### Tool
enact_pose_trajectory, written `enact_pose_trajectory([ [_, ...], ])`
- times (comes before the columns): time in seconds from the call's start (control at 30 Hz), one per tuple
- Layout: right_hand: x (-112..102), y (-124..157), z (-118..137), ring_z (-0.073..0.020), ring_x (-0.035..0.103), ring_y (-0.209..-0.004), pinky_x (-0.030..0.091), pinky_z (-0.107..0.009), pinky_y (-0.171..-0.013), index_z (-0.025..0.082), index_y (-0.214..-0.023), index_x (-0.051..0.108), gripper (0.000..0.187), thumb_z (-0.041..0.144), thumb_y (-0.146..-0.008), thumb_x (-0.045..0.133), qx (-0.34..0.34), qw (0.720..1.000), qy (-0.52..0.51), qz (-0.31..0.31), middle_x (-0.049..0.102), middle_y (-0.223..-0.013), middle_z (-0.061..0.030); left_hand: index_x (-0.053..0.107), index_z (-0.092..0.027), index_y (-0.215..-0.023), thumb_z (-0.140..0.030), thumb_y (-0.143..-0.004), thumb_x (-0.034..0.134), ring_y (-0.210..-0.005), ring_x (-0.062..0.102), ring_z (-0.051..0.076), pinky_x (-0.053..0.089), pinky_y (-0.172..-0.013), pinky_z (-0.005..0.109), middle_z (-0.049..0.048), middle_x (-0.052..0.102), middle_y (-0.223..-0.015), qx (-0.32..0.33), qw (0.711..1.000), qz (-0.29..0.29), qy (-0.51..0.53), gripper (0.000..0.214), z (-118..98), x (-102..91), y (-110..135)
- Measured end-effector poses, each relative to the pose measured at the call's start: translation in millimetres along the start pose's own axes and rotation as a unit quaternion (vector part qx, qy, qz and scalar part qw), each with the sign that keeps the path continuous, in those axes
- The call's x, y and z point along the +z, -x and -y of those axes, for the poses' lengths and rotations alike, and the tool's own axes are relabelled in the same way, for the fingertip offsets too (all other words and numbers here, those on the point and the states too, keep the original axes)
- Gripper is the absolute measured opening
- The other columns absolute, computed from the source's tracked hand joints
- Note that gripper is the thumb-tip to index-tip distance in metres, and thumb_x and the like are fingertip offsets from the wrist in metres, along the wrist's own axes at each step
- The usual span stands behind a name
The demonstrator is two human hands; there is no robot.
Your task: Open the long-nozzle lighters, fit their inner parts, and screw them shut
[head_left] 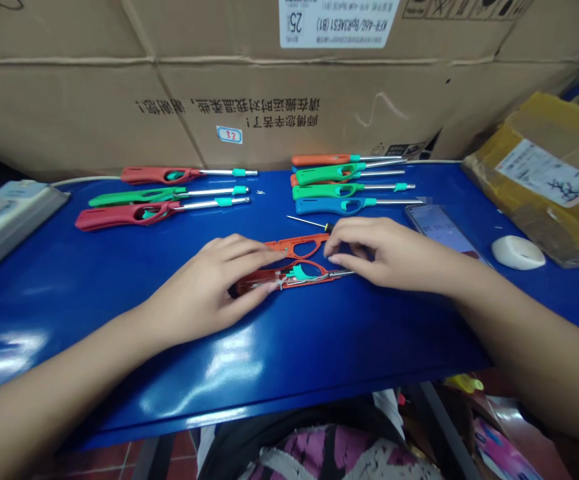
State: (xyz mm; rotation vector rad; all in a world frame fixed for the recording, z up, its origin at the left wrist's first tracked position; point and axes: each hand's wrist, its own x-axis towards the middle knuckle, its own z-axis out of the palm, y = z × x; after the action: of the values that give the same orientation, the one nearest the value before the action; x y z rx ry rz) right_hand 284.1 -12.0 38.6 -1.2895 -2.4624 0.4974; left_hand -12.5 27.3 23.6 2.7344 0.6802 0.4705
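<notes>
On the blue table an orange gas lighter lies opened lengthwise in two halves. Its lower half (309,280) carries a teal trigger (297,273), a clear reddish tank and a metal rod. Just behind it is the bare orange shell half (303,248). My left hand (214,283) is closed over their left ends, thumb on the lower half, fingers reaching onto the shell. My right hand (369,247) is curled at their right ends, fingertips pinched near the shell's tip; what they hold is hidden. A screwdriver (308,221) points left, its handle partly behind my right hand.
Behind on the left lie red and green lighters (134,215); several more lighters (326,192) lie back right. A phone (442,230), a white mouse (518,253) and a taped box (544,180) are at right. A power strip (4,217) lies left. A large carton (94,113) walls the back.
</notes>
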Motion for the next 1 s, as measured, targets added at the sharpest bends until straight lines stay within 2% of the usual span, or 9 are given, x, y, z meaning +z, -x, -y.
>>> enact_pose_trajectory([
  [0.13, 11.0, -3.3, -5.7, -0.0214, 0.067, -0.104, 0.050, -0.032, -0.079, 0.024, -0.122, 0.070, 0.031, 0.017, -0.101, 0.049, -0.006, 0.994, 0.104, -0.043, 0.067, -0.127, -0.0069, 0.070, -0.018, -0.120, -0.032, -0.103, 0.052, -0.108, 0.063, 0.023, 0.049, -0.097, 0.039, 0.0081, 0.072, -0.118, -0.049, 0.998, -0.050, 0.000, 0.028, 7.8, -2.4, -3.5],
  [0.27, 18.3, -7.4, -9.1, -0.0215, 0.067, -0.098, 0.048, -0.032, -0.070, 0.023, -0.106, 0.073, 0.019, 0.024, -0.100, 0.055, -0.008, 0.985, 0.165, -0.046, 0.069, -0.119, -0.0059, 0.071, -0.016, -0.113, -0.035, -0.104, 0.049, -0.107, 0.064, 0.024, 0.051, -0.096, 0.040, 0.0086, 0.072, -0.114, -0.092, 0.994, -0.062, 0.003, 0.030, 12.3, 0.8, -4.2],
  [0.37, 18.2, -10.2, -8.0, -0.0236, 0.063, -0.099, 0.048, -0.035, -0.077, 0.020, -0.096, 0.069, 0.013, 0.026, -0.099, 0.057, -0.019, 0.985, 0.159, -0.064, 0.069, -0.109, -0.0078, 0.069, -0.016, -0.118, -0.036, -0.104, 0.050, -0.111, 0.063, 0.025, 0.051, -0.100, 0.041, 0.0097, 0.071, -0.119, -0.081, 0.995, -0.059, -0.005, 0.031, 12.9, 3.3, -3.7],
  [0.43, 18.1, -11.8, -5.6, -0.0229, 0.062, -0.094, 0.048, -0.036, -0.080, 0.019, -0.096, 0.065, 0.011, 0.025, -0.099, 0.057, -0.016, 0.990, 0.109, -0.083, 0.069, -0.101, -0.0077, 0.066, -0.017, -0.127, -0.035, -0.103, 0.052, -0.117, 0.061, 0.026, 0.050, -0.104, 0.043, 0.0110, 0.069, -0.126, -0.065, 0.995, -0.071, -0.025, 0.033, 13.1, 4.1, -3.3],
  [0.53, 20.5, -13.5, -1.8, -0.0179, 0.062, -0.078, 0.048, -0.032, -0.072, 0.018, -0.095, 0.061, 0.009, 0.026, -0.097, 0.058, 0.034, 0.987, -0.055, -0.148, 0.067, -0.087, -0.0046, 0.063, -0.015, -0.134, -0.033, -0.101, 0.058, -0.120, 0.061, 0.027, 0.050, -0.105, 0.044, 0.0134, 0.067, -0.131, -0.025, 0.992, -0.103, -0.064, 0.038, 13.5, 3.4, -2.3],
  [0.63, 23.4, -15.0, -0.1, -0.0142, 0.061, -0.067, 0.049, -0.029, -0.064, 0.018, -0.090, 0.059, 0.015, 0.032, -0.094, 0.060, 0.096, 0.949, -0.249, -0.168, 0.064, -0.080, -0.0019, 0.064, -0.013, -0.132, -0.028, -0.100, 0.061, -0.113, 0.065, 0.028, 0.053, -0.095, 0.043, 0.0140, 0.070, -0.126, 0.026, 0.985, -0.126, -0.117, 0.035, 12.2, -0.6, -0.1],
  [0.73, 23.4, -14.9, 1.1, -0.0124, 0.061, -0.062, 0.050, -0.028, -0.061, 0.017, -0.094, 0.060, 0.017, 0.033, -0.090, 0.064, 0.143, 0.917, -0.353, -0.122, 0.064, -0.079, -0.0009, 0.065, -0.014, -0.128, -0.026, -0.100, 0.060, -0.102, 0.069, 0.026, 0.053, -0.083, 0.039, 0.0118, 0.074, -0.119, 0.067, 0.979, -0.099, -0.167, 0.031, 8.2, -7.6, 2.4],
  [0.83, 21.8, -12.1, 4.4, -0.0144, 0.063, -0.068, 0.051, -0.029, -0.064, 0.017, -0.110, 0.063, 0.024, 0.031, -0.091, 0.063, 0.120, 0.934, -0.329, -0.069, 0.066, -0.081, -0.0015, 0.067, -0.013, -0.123, -0.027, -0.100, 0.060, -0.096, 0.070, 0.025, 0.052, -0.080, 0.038, 0.0108, 0.075, -0.115, 0.107, 0.979, -0.045, -0.168, 0.028, 4.6, -15.6, 4.0],
  [1.0, 22.3, -8.3, 9.6, -0.0155, 0.061, -0.079, 0.048, -0.030, -0.074, 0.020, -0.121, 0.068, 0.033, 0.031, -0.090, 0.072, 0.002, 0.991, -0.133, -0.027, 0.067, -0.089, -0.0013, 0.069, -0.013, -0.117, -0.031, -0.100, 0.057, -0.087, 0.069, 0.023, 0.052, -0.078, 0.036, 0.0103, 0.076, -0.103, 0.129, 0.982, 0.015, -0.136, 0.027, 6.7, -24.0, 5.3],
])
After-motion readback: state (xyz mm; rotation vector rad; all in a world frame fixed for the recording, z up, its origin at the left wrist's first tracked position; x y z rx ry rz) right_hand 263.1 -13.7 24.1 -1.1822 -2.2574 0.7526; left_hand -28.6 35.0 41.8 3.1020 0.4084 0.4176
